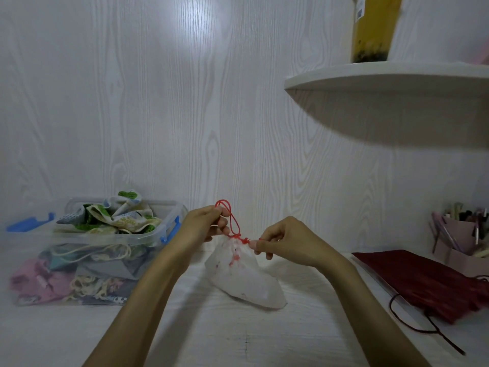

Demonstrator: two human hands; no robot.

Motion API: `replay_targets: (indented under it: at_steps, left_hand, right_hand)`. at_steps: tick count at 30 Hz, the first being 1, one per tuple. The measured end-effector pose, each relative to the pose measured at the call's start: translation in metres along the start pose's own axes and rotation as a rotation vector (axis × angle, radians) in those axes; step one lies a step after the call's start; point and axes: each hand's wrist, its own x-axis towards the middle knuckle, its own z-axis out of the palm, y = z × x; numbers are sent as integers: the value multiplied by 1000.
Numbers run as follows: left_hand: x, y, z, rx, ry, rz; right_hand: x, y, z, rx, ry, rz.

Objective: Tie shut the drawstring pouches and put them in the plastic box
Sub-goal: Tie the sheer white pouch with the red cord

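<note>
Two hands work the red drawstring (232,221) at the neck of a white pouch (246,276) standing on the table (238,337). Left hand (203,226) pinches the raised loop; right hand (285,242) pinches the cord's short end beside the knot. Between them the cord slants up to the left. Left of the pouch, nearer the left hand, sits the plastic box (148,237), already holding pouches.

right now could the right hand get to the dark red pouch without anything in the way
Probably yes. The dark red pouch lies flat on the table to the right of the right hand with bare tabletop between them. But that hand is pinching the red drawstring of the white pouch, so it must let go first.
</note>
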Motion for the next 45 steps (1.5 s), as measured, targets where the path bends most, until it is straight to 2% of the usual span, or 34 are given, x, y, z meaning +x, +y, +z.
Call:
replay_targets:
  at_steps: [6, 11, 14, 16, 18, 21, 23, 25, 28, 30, 31, 34, 36, 39, 41, 45]
  left_hand:
    - [-13, 4, 5, 132, -81, -5]
    - [-22, 6, 18, 421, -312, 24]
    - [-25, 2, 19, 529, -437, 7]
    - [-26, -1, 19, 541, -511, -13]
    - [-27, -1, 21, 542, -584, -41]
    - [-28, 1, 35, 523, -667, -103]
    - [-30, 1, 43, 549, -661, -113]
    - [-31, -3, 46, 600, -702, -48]
    - [-30, -7, 41, 554, -688, -10]
    - [-28, -6, 36, 465, -630, -39]
    - [-27, -4, 33, 406, -609, -62]
    - [-25, 1, 28, 196, -548, -138]
    - [-24, 2, 27, 116, -527, -169]
    - [-24, 3, 25, 66, -514, -199]
    - [-25, 2, 24, 59, -513, -198]
    - [-25, 3, 23, 57, -499, -202]
  right_hand:
    - [-4, -16, -2, -188, -53, 36]
    - [-23, -29, -27, -256, -176, 9]
    - [-27, -24, -42, -323, -59, 20]
    - [-31, -23, -53, -226, 75, -2]
    - [-34, -24, -63, 10, 179, -5]
    - [-34, -23, -67, 232, 264, -8]
    - [-31, -22, -62, 238, 301, -55]
    - [-28, -24, -55, 226, 309, -142]
    - [-22, -26, -42, 121, 190, -218]
    - [-16, -18, -35, 60, 88, -137]
    - [-13, -12, -33, 43, 94, -63]
    - [-7, 2, -31, 55, 225, 152]
    - [-8, 6, -34, 107, 165, 151]
    - [-14, 2, -38, 170, -130, 53]
    - [-16, -2, -37, 147, -245, 49]
    - [-14, -3, -30, 11, -177, 84]
